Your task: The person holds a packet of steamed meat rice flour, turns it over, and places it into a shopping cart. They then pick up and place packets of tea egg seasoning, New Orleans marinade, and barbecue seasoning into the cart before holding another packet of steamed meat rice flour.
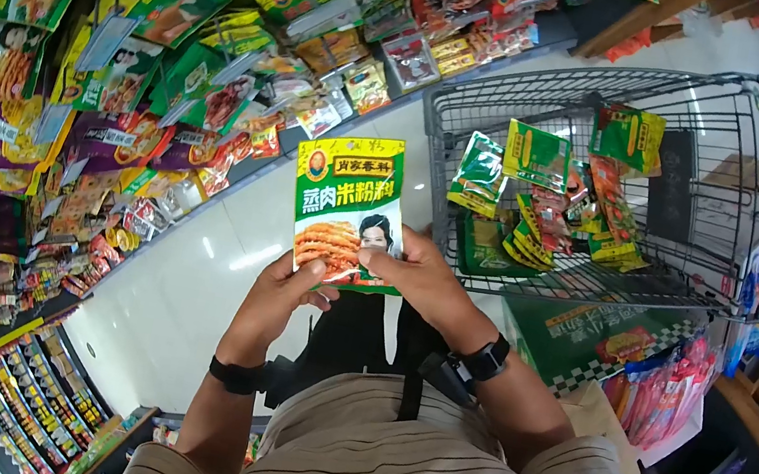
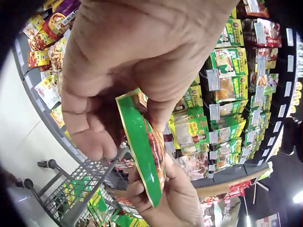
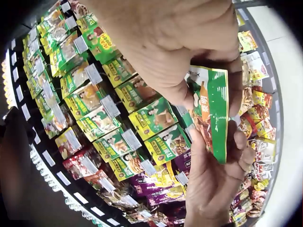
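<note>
A green and yellow seasoning packet (image 1: 346, 211) with a picture of food on its front stands upright before the body in the head view. The left hand (image 1: 285, 294) pinches its lower left corner, thumb on the front. At the lower right side the right hand (image 1: 427, 281) grips it, thumb across the printed picture. From the left wrist, the packet's green bottom edge (image 2: 142, 146) shows between the left hand (image 2: 128, 61) and the right hand (image 2: 173, 196). In the right wrist view both hands hold the packet (image 3: 215, 113) from its two sides.
A wire shopping cart (image 1: 582, 298) stands at the right with several seasoning packets (image 1: 536, 153) in it. Shelves of hanging packets (image 1: 129, 76) run along the left. Pink packaged goods (image 1: 660, 403) lie behind the cart at the right. Pale floor (image 1: 190, 275) shows between shelf and body.
</note>
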The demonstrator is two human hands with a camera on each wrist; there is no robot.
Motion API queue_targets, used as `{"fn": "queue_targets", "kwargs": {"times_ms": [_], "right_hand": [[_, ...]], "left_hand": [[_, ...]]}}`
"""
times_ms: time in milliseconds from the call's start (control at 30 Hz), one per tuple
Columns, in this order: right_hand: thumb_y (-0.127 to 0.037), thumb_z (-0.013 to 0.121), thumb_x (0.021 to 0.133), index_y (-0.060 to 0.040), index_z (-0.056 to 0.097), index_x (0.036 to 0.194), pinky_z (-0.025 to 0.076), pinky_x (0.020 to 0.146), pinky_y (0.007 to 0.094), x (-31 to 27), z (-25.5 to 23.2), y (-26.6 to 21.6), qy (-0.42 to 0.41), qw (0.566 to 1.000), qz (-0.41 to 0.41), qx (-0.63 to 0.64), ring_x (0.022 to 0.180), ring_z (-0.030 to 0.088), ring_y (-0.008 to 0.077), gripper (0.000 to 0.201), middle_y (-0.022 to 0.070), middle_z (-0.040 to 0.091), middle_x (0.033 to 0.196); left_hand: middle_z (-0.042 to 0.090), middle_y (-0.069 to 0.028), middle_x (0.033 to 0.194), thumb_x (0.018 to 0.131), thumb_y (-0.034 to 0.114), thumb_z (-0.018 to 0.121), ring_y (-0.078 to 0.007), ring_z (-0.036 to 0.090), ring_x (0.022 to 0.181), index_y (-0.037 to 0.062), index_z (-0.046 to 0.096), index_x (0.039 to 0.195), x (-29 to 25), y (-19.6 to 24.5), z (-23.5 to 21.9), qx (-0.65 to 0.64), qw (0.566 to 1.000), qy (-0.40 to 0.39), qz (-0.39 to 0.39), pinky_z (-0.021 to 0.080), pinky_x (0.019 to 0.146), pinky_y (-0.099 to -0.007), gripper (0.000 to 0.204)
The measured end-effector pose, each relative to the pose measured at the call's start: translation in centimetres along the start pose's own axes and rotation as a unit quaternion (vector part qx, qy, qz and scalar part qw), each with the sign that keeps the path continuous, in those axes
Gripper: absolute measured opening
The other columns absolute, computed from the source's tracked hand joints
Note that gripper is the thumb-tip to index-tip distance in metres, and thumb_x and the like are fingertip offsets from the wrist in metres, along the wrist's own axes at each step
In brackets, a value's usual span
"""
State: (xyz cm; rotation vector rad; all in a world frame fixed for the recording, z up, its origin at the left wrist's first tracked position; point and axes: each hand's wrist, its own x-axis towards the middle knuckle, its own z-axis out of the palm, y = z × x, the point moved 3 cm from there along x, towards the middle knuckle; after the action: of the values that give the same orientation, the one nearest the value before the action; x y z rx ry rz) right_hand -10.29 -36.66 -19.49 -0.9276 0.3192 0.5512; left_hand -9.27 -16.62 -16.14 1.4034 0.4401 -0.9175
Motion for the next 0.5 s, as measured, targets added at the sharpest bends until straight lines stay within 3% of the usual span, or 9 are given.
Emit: {"fn": "queue_targets", "kwargs": {"times_ms": [233, 500], "right_hand": [[-0.029, 0.066, 0.097, -0.0057, 0.060, 0.125, 0.058, 0.069, 0.0285, -1.4, -1.6, 0.1, -0.027, 0.996, 0.084, 0.030, 0.094, 0.065, 0.0118, 0.037, 0.0039, 0.067, 0.107], [-0.025, 0.069, 0.095, -0.0053, 0.059, 0.126, 0.058, 0.069, 0.0291, -1.9, -2.0, 0.3, -0.018, 0.999, 0.017, -0.024, 0.097, 0.064, 0.0127, 0.038, 0.0051, 0.066, 0.112]], "left_hand": [[0.070, -0.0075, 0.108, 0.101, 0.030, 0.060, -0.0162, 0.067, 0.086, 0.0063, 0.061, 0.126, 0.6, 1.0, 1.6, 0.016, 0.999, -0.023, 0.033, 0.053, 0.073, -0.0313, 0.034], [0.070, -0.0060, 0.109, 0.101, 0.032, 0.059, -0.0140, 0.066, 0.087, 0.0056, 0.060, 0.127, 1.4, 1.9, 2.9, 0.136, 0.991, -0.012, 0.013, 0.054, 0.074, -0.0293, 0.037]]}}
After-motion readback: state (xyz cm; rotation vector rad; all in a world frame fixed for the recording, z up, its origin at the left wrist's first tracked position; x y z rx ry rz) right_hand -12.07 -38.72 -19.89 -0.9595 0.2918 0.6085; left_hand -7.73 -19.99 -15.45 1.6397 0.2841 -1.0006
